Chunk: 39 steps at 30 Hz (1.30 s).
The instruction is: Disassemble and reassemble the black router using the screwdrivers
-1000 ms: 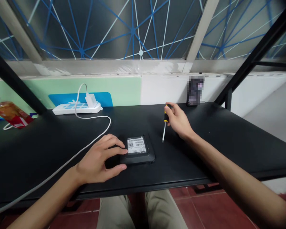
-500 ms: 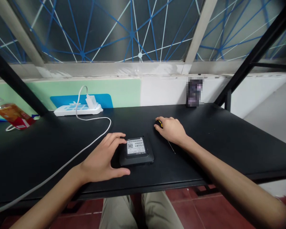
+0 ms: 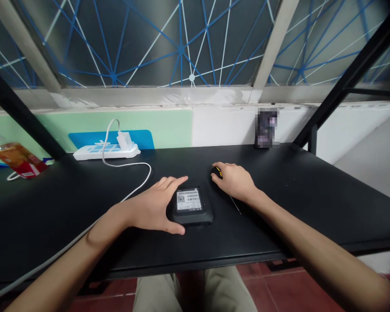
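The black device [image 3: 208, 215] lay flat on the dark table [image 3: 299, 216], its labelled face up, just inside the spread of the left hand [image 3: 151, 209]. Its left edge sat in the opening between thumb and fingers, with the thumb reaching along the near side and the index finger stretching past the far left corner. That hand was wide open, thumb and index fingertip well apart, and it was not clamped on the device; whether the skin of the palm side touched the left edge could not be told. The white label [image 3: 189, 200], printed with a square code and bars, was uncovered by the fingers. To the right of the device, and apart from it, the right hand [image 3: 235, 180] was closed on the black and yellow handle of a screwdriver [image 3: 217, 172], thumb and fingers together around it. The handle's end showed at the fingertips, while the thin shaft came out from under the hand and slanted toward the near edge of the table and to the right. A white cable [image 3: 150, 172] ran from a plug [image 3: 124, 141] in the power strip [image 3: 108, 151] at the back, curved across the table and passed behind the left wrist. A tilted bottle [image 3: 17, 159] with orange contents was at the far left, and a dark, pixelated object [image 3: 264, 128] stood upright against the wall at the back right.
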{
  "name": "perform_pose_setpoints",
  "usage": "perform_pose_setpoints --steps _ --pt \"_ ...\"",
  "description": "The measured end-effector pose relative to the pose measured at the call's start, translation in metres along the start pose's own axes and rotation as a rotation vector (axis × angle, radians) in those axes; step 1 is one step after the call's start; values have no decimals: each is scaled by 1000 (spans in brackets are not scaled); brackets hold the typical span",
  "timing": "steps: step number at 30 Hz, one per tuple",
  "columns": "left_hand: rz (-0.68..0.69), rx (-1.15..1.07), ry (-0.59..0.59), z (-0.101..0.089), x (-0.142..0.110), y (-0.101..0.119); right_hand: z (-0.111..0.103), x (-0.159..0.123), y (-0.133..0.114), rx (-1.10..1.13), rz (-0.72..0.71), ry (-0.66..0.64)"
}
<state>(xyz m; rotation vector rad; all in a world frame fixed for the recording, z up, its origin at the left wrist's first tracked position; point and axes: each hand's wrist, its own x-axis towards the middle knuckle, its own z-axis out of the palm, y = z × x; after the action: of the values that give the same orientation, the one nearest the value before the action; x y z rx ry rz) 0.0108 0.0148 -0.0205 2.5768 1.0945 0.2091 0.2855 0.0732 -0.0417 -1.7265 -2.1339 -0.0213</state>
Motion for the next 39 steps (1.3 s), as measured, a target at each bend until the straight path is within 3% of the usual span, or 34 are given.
perform_pose_setpoints --steps 3,7,9,17,27,35,39 --pt "17 -55 81 5 3 0 -8 4 1 156 22 81" --pt "18 -73 95 10 -2 2 -14 8 3 815 86 291" --pt "32 -75 93 12 -4 4 -12 7 1 1007 82 346" --pt "7 -100 73 12 -6 9 -8 2 -8 1053 0 436" --pt "-3 -61 67 11 -7 14 -17 -6 -17 1112 -51 450" --pt "-54 -43 9 8 -7 14 -8 -6 -16 1082 -155 490" --pt "-62 -37 -8 8 -7 13 -12 -9 -18 1136 -188 442"
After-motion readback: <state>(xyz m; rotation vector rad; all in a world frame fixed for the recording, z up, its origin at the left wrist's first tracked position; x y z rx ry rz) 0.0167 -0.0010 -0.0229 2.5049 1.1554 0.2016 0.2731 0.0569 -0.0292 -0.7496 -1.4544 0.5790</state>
